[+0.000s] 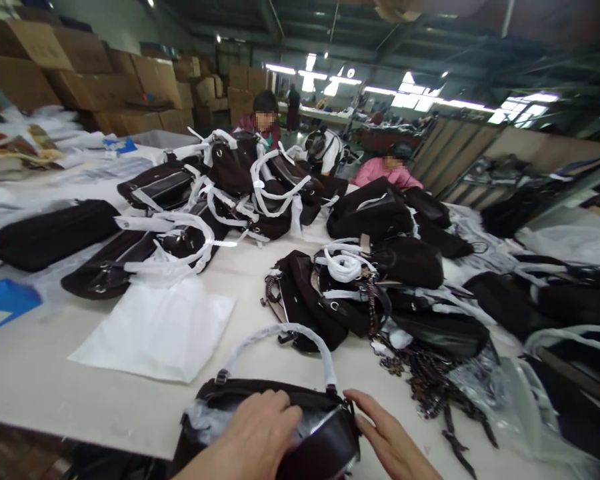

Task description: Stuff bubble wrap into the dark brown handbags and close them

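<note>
A dark handbag (325, 443) stands in front of me at the table's near edge, its zipped top facing up. Its arched handle (285, 328) is wrapped in white film. Crumpled clear plastic (207, 421) shows in the bag's mouth. My left hand (263, 427) lies over that mouth with fingers curled onto the bag; the fingertips are partly hidden. At the bag's right end, my right hand (387, 437) has its thumb and index finger around the upper corner, below the handle's base. A white sheet-like bag (155, 333) lies flat beyond, to the left.
More dark handbags (305, 300) with white-wrapped handles are heaped across the pale table (40, 380). Dark straps or chains (430, 380) and clear plastic lie at right. A blue tray (7, 303) is at far left. Several people work beyond; cardboard boxes (95, 90) are stacked behind.
</note>
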Demonstrator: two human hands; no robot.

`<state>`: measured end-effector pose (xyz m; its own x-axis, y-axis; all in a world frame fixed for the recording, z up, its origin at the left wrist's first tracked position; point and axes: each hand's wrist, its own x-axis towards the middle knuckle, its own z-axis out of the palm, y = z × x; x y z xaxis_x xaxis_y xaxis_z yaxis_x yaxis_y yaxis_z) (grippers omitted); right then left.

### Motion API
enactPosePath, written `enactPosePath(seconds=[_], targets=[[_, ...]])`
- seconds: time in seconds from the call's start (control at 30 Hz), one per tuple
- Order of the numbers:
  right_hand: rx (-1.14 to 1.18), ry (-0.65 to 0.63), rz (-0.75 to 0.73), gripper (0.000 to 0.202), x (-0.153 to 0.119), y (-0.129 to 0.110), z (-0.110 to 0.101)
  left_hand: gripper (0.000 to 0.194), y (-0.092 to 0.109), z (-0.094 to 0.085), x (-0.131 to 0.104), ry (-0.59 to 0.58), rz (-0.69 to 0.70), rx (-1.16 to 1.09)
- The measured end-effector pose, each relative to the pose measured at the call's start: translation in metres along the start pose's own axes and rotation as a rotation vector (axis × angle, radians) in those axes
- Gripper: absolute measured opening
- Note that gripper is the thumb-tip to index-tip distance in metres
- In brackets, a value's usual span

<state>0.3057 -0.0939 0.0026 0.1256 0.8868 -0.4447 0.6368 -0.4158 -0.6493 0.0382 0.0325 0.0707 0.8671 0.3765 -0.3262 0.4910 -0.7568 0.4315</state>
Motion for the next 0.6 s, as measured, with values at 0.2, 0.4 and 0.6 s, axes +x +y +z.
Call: enactPosePath(seconds=[0.2, 0.4, 0.6], targets=[[-0.131, 0.065, -0.126, 0.030, 0.010, -0.007, 0.001, 0.020, 0.007, 0.017, 0.031, -0.118, -0.002, 0.081], [0.182, -0.041, -0.096, 0.012, 0.011, -0.030, -0.035, 0.027, 0.027, -0.011, 0.028, 0.026, -0.017, -0.117], [0.754, -0.124, -0.056, 0.033, 0.009, -0.068, -0.061, 0.049, 0.053, -0.005, 0.039, -0.116, -0.089, -0.181]])
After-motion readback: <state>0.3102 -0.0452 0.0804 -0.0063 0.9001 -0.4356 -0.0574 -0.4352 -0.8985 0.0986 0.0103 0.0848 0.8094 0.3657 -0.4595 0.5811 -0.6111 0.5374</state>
